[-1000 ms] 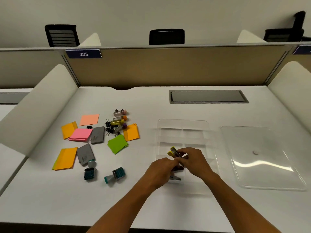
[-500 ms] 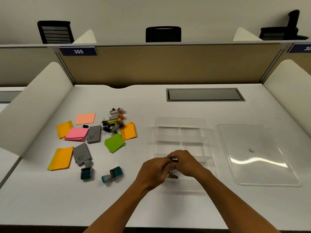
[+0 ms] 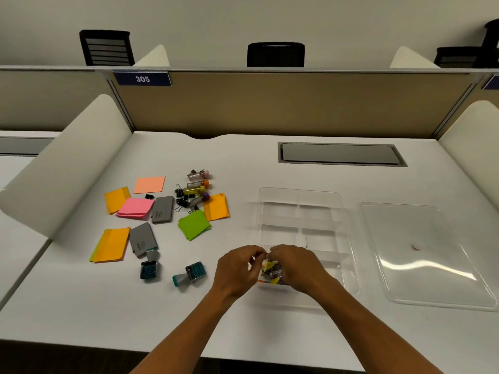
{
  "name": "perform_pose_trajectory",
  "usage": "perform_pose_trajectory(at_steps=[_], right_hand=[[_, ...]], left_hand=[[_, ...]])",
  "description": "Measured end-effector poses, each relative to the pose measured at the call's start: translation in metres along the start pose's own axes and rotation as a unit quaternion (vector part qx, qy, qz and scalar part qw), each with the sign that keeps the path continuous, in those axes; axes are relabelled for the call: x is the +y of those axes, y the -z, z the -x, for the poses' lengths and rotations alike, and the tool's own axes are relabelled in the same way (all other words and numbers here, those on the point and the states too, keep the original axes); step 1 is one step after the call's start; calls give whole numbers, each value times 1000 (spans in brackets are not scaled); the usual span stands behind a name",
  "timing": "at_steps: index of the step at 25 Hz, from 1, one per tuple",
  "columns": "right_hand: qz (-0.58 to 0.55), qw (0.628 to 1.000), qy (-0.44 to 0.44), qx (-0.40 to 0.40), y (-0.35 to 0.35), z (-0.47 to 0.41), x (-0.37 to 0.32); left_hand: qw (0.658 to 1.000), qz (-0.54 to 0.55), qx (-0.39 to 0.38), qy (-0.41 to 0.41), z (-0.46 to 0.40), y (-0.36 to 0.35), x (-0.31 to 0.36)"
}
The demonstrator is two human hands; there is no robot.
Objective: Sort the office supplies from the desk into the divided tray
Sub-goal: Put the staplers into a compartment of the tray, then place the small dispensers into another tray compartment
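Note:
A clear divided tray point(image 3: 299, 191) stands right of the desk's middle. Both hands meet over its near-left compartment. My left hand point(image 3: 237, 271) and my right hand point(image 3: 295, 268) have their fingers curled round a small cluster of metal stamps with yellow and orange parts point(image 3: 270, 270), low in that compartment. My fingers hide most of the cluster. Left of the tray lie two teal stamps point(image 3: 189, 273), point(image 3: 149, 269), sticky note pads in orange point(image 3: 110, 244), pink point(image 3: 135, 208) and green point(image 3: 194, 224), two grey boxes point(image 3: 162, 209), binder clips point(image 3: 183, 199) and small capped tubes point(image 3: 198, 184).
The tray's clear lid point(image 3: 426, 255) lies flat to the right of the tray. A grey cable hatch point(image 3: 340, 154) is set into the desk behind it. White side dividers and a tan back partition point(image 3: 270, 103) bound the desk.
Both hands have come down and toward me with the yellow stamp, from above the tray's middle into its near-left compartment. The supplies on the left have not moved.

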State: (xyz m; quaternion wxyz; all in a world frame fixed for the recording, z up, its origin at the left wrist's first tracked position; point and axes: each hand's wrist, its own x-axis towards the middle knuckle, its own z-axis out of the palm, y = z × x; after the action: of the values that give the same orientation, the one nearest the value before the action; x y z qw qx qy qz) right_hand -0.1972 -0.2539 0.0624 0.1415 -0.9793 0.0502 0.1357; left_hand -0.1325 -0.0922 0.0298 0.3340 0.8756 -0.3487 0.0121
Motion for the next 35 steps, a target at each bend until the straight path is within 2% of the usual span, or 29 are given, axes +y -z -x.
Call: perform_pose_trajectory(at_steps=[7,11,15,18,21,25,31,35], right_hand=[[-53,996,46,54,7,-18,-34],[-64,993,96,28,-3,-34,-62],[-53,988,146,-3,-20,-49,-95],[-33,984,175,-22,-32,-59,-121],[-4,980,199,-30,-46,-69,-143],[47,975,215,-30,-66,-81,-166],[118,959,259,-5,-89,-85,-176],[109,961,252,22,-100,-85,-170]], left_hand=[[992,66,53,96,14,14,-29],[981,56,107,154,37,33,-56],[956,46,163,241,59,51,-91],[944,-19,193,268,69,65,-114],[921,-78,174,340,71,77,-137],[898,-85,132,412,72,82,-158],[891,-73,117,432,77,80,-176],[890,-37,133,434,75,79,-179]])
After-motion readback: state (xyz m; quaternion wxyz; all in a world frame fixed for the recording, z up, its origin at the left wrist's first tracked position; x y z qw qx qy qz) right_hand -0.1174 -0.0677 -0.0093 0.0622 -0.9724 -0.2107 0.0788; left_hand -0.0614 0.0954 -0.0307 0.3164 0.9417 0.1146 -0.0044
